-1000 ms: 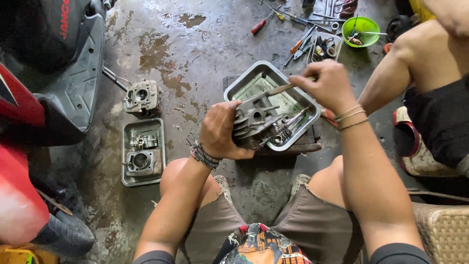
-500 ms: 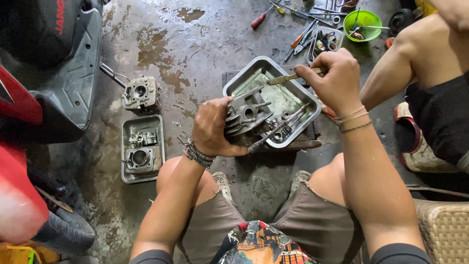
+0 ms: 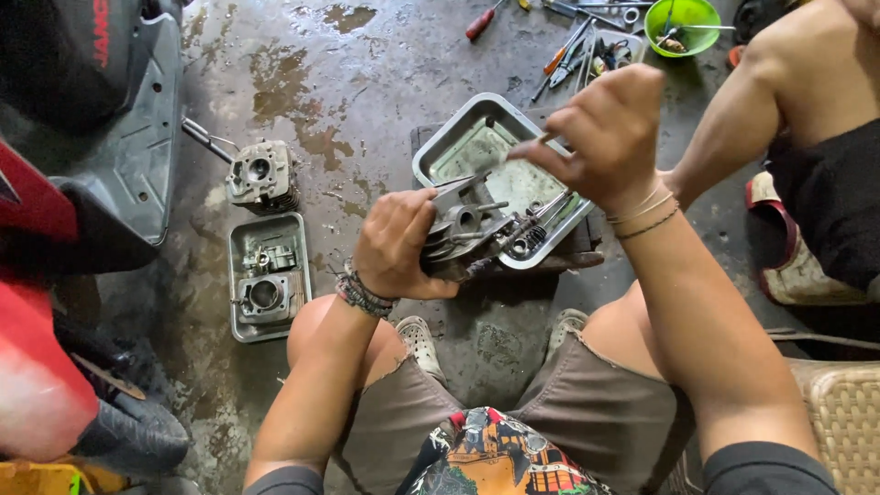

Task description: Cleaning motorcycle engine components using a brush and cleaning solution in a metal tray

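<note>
Metal tray point(image 3: 438, 154): dull steel, square, on the wet concrete floor just ahead of the knees; it holds small parts and tools.
Engine part point(image 3: 463, 229): grey cast metal, held over the tray's near rim. Likely heavy, rigid and oily (so slippery); best gripped around its solid body, not its edges.
Left hand point(image 3: 396, 246): fingers wrapped tight around the part's left side.
Right hand point(image 3: 600, 133): raised above the tray, fingertips pinched on a thin tool.

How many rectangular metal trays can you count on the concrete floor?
2. One large grey metal tray lies under the engine part gripped by the left hand; one smaller grey tray lies further left. Others may be hidden.
</note>
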